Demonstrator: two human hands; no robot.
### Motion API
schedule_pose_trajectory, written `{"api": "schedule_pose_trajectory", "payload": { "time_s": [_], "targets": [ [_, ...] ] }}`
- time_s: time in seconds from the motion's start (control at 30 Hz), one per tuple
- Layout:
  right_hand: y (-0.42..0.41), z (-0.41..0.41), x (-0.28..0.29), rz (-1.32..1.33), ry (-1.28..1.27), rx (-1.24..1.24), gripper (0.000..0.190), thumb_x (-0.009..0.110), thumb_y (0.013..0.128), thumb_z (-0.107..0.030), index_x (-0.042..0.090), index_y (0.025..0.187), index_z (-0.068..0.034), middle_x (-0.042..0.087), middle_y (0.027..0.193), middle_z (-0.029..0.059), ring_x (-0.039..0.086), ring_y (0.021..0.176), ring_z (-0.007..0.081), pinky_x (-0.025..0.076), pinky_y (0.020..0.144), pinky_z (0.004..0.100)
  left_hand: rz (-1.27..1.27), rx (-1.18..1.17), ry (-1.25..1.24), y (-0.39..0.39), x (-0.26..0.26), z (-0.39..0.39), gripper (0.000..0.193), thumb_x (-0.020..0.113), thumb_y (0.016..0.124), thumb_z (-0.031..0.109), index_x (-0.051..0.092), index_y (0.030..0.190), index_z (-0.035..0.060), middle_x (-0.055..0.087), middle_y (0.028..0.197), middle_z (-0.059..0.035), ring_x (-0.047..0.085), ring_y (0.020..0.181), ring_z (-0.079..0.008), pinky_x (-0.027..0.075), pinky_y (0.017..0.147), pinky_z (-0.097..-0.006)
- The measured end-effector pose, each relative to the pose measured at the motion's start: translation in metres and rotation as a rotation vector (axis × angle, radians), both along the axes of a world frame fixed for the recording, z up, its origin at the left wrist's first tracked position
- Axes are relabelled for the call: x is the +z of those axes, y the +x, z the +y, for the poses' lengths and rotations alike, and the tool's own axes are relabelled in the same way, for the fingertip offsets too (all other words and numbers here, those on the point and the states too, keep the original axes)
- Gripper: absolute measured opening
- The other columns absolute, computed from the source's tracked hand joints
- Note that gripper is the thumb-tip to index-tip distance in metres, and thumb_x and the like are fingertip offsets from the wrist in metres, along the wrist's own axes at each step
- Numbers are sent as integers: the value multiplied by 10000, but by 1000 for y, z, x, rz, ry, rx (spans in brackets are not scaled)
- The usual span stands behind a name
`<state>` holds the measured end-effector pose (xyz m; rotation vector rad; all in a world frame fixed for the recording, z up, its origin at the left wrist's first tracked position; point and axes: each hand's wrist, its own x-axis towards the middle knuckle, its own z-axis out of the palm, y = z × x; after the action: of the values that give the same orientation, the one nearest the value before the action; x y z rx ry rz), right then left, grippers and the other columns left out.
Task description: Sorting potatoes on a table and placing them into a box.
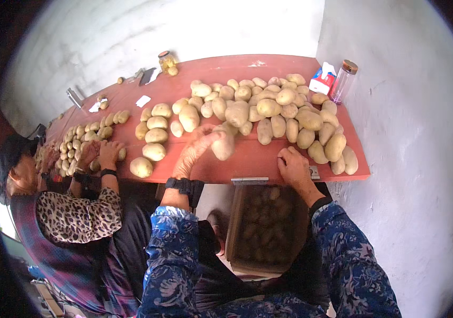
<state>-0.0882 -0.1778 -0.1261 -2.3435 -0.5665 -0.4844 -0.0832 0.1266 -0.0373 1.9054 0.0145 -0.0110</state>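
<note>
My left hand (pixel 202 142) holds a pale potato (pixel 223 145) between thumb and fingers, just above the red table (pixel 250 159); the potato is slightly blurred. Loosely bent, my right hand (pixel 295 166) rests at the table's front edge with a gap beside the thumb and no potato visible in it. Beyond both hands spreads a large heap of potatoes (pixel 268 107). Left of my left hand, several potatoes (pixel 156 136) lie in short rows, with a single potato (pixel 141 167) nearest the edge.
Below the edge stands a crate of potatoes (pixel 268 226), dim in shadow. A co-worker (pixel 79 214) sits at left, hands among smaller potatoes (pixel 76 144). Toward the back are a tissue pack (pixel 322 82), a clear bottle (pixel 342 84), a jar (pixel 167 63) and a metal cylinder (pixel 74 98).
</note>
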Motion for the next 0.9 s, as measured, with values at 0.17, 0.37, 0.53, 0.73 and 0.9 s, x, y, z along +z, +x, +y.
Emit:
{"api": "schedule_pose_trajectory", "payload": {
  "time_s": [0.17,0.37,0.53,0.73,0.9],
  "targets": [
    [7,1,5,5,-8,0,101,603,806,-131,536,844,-65,549,839,139,589,823,367,487,709,481,139,-213,-158,-27,20,-39,575,661,782,434,594,1165,10,622,1055,-60,576,964,-166,464,855,-304],
    [19,-4,2,-10,-14,-4,96,600,806,-125,532,837,-65,545,830,134,592,822,359,488,702,478,254,-528,5,-35,47,-91,497,674,799,396,616,1121,22,624,1006,-48,570,937,-124,469,765,-252],
    [23,6,-2,-33,-4,11,86,597,809,-126,546,846,-68,554,837,130,597,830,352,493,701,472,358,-375,-154,-2,27,-82,208,651,868,180,626,1017,37,643,735,-16,595,678,-101,487,656,-225],
    [29,6,-4,-27,-23,-13,89,600,812,-147,561,836,-72,561,839,130,603,832,347,498,703,464,-457,323,668,46,-11,-71,513,752,747,199,557,1210,95,570,1205,-174,574,1052,-331,486,869,-449],
    [32,6,-4,2,-35,-14,93,603,810,-159,559,829,-78,563,826,125,607,823,342,503,702,463,-356,332,796,59,-18,-82,724,791,708,212,456,1347,148,392,1400,-216,444,1238,-366,420,1004,-445]
  ]
}}
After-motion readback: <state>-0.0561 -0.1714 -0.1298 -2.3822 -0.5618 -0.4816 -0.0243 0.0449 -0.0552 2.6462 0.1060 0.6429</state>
